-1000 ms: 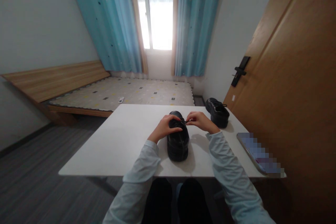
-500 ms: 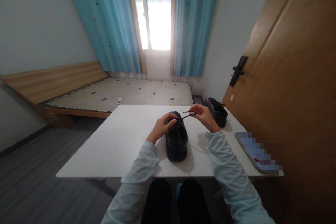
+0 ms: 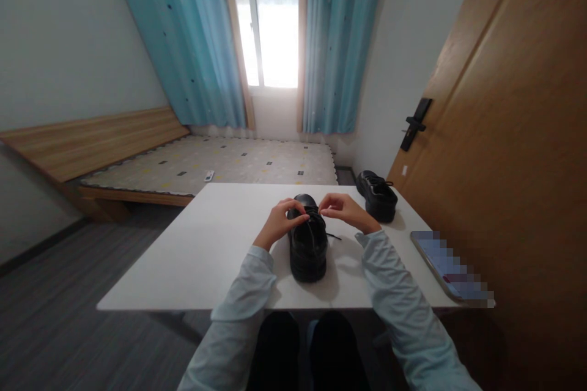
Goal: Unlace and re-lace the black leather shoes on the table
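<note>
A black lace-up shoe (image 3: 309, 253) stands on the white table, its heel toward me and its toe pointing away. My left hand (image 3: 280, 221) bends over its left side, thumb and fingers closed on the shoelace near the top of the lacing. From the right, my right hand (image 3: 343, 209) pinches at the lacing, fingertips touching the shoelace by the eyelets. A loose lace end (image 3: 334, 236) hangs off the shoe's right side, below my right hand. Exactly how the lace runs between my fingertips is too small to see.
A second black shoe (image 3: 378, 195) stands at the table's back right. On the right edge of the white table (image 3: 220, 244) lies a phone-like device (image 3: 435, 256), partly blurred out. Behind the table is a bed (image 3: 238, 162) with a small white object (image 3: 209, 176); a wooden door (image 3: 513, 134) borders the right.
My right hand has moved left and slightly down to the shoe's lacing. The lace end it held out has dropped to the shoe's right side. My left hand stays nearly in place.
</note>
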Available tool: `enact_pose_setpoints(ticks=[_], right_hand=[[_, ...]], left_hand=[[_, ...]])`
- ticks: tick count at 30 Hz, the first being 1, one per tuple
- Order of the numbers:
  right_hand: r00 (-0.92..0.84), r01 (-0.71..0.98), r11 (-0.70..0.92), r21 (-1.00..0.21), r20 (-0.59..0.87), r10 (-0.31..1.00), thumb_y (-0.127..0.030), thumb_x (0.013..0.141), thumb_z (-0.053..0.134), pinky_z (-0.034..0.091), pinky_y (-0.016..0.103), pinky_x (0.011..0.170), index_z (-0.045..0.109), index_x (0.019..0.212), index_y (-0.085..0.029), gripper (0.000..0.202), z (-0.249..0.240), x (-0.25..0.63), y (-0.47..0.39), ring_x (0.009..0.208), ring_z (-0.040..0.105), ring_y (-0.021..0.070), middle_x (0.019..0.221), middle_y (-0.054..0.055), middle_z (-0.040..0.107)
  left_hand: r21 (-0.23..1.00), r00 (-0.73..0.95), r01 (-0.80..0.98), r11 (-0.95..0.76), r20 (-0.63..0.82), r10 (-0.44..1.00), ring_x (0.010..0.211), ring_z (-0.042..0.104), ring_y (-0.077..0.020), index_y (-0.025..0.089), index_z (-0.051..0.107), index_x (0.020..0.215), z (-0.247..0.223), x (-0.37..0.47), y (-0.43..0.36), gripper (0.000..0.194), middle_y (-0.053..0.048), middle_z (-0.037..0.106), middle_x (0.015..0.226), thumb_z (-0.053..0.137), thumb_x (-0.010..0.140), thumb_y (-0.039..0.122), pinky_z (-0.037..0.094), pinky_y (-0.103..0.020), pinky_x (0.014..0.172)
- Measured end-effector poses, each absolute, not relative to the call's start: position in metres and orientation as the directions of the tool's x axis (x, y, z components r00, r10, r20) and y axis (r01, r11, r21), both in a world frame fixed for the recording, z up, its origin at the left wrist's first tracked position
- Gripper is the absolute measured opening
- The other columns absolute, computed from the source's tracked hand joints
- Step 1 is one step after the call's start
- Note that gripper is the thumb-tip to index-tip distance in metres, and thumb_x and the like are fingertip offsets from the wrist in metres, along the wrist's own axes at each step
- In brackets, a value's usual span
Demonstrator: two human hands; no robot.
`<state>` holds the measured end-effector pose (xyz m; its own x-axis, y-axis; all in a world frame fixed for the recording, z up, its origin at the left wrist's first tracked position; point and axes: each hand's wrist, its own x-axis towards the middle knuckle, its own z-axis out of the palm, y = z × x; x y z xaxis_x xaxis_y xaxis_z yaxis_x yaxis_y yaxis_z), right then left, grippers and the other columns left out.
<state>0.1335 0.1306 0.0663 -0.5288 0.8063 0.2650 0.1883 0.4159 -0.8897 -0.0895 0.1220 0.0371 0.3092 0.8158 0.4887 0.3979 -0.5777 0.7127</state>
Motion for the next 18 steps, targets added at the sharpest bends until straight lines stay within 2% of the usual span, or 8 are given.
enact_pose_setpoints(ticks=[4, 8, 14, 18], right_hand=[[-0.61, 0.25, 0.451, -0.857, 0.223, 0.761, -0.036, 0.065, 0.076, 0.048, 0.026, 0.064, 0.062, 0.089, -0.015, 0.035, 0.0593, 0.1283, 0.1326, 0.071, 0.055, 0.0118, 0.085, 0.003, 0.061], [-0.604, 0.334, 0.512, -0.791, 0.238, 0.761, -0.031, 0.065, 0.077, 0.048, 0.025, 0.062, 0.062, 0.097, -0.016, 0.039, 0.0588, 0.1273, 0.1321, 0.073, 0.053, 0.0122, 0.083, 0.001, 0.057], [-0.608, 0.369, 0.542, -0.755, 0.244, 0.755, -0.03, 0.067, 0.075, 0.048, 0.025, 0.061, 0.063, 0.097, -0.017, 0.035, 0.0583, 0.1279, 0.1321, 0.074, 0.052, 0.0122, 0.084, 0.001, 0.053], [-0.607, 0.381, 0.533, -0.755, 0.23, 0.76, -0.028, 0.068, 0.073, 0.047, 0.024, 0.061, 0.061, 0.098, -0.018, 0.034, 0.0552, 0.1276, 0.1336, 0.072, 0.05, 0.0115, 0.083, 0.0, 0.053]], left_hand=[[0.743, 0.32, 0.434, -0.509, 0.401, 0.859, 0.089, 0.059, -0.0194, 0.019, 0.067, 0.078, 0.037, -0.0922, 0.1242, 0.022, -0.004, 0.064, 0.087, 0.07, 0.072, 0.04, 0.046, -0.032, 0.078], [0.77, 0.338, 0.433, -0.468, 0.343, 0.877, 0.09, 0.059, -0.0205, 0.019, 0.069, 0.077, 0.0357, -0.094, 0.1267, 0.023, -0.005, 0.064, 0.089, 0.068, 0.072, 0.041, 0.046, -0.033, 0.076], [0.776, 0.335, 0.401, -0.487, 0.371, 0.866, 0.087, 0.057, -0.0198, 0.018, 0.066, 0.075, 0.0314, -0.0918, 0.1293, 0.024, -0.005, 0.06, 0.086, 0.065, 0.075, 0.041, 0.047, -0.033, 0.077], [0.722, 0.335, 0.432, -0.54, 0.428, 0.84, 0.088, 0.056, -0.0203, 0.018, 0.062, 0.075, 0.0311, -0.0884, 0.1288, 0.017, -0.005, 0.061, 0.083, 0.061, 0.079, 0.035, 0.044, -0.036, 0.086]])
